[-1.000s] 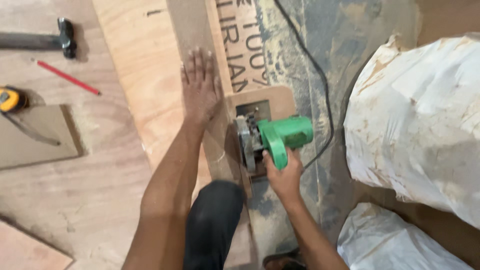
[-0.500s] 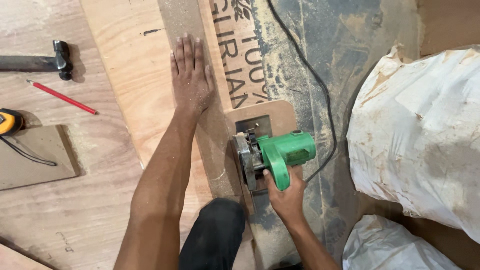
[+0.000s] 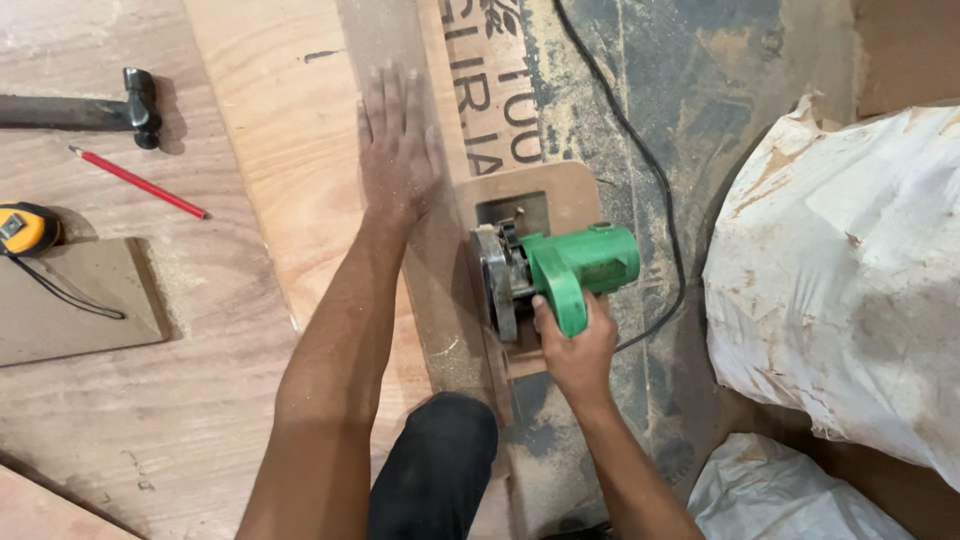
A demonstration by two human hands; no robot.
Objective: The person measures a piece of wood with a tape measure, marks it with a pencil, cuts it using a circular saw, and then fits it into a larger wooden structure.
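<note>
The right hand (image 3: 575, 350) is clenched around the handle of a green circular saw (image 3: 560, 270), which sits just right of centre in the head view. The saw rides on a brown base plate (image 3: 560, 190) with rounded corners, its blade guard on the left side and its green motor housing pointing to 3 o'clock. A black power cord (image 3: 640, 150) runs from the saw up toward 12 o'clock across a dusty dark floor (image 3: 760, 80) strewn with sawdust.

The left hand (image 3: 398, 150) is released, lying flat with fingers spread and pointing to 12 o'clock, pressed on a long narrow board strip (image 3: 420, 290) at about 10 o'clock from the saw. The strip lies between a light plywood sheet (image 3: 290, 150) on its left and the saw's base plate on its right.

The person's dark-clothed knee (image 3: 435, 460) shows at 6 o'clock, between the two forearms.

Well apart at 9 to 10 o'clock lie a hammer (image 3: 120, 105), a red pencil (image 3: 135, 182) and a yellow tape measure (image 3: 25, 228), the tape measure just beside a small flat brown panel (image 3: 80, 300). At 3 o'clock stands a large white dusty sack (image 3: 840, 280), with a second white sack (image 3: 780, 495) near 5 o'clock.
</note>
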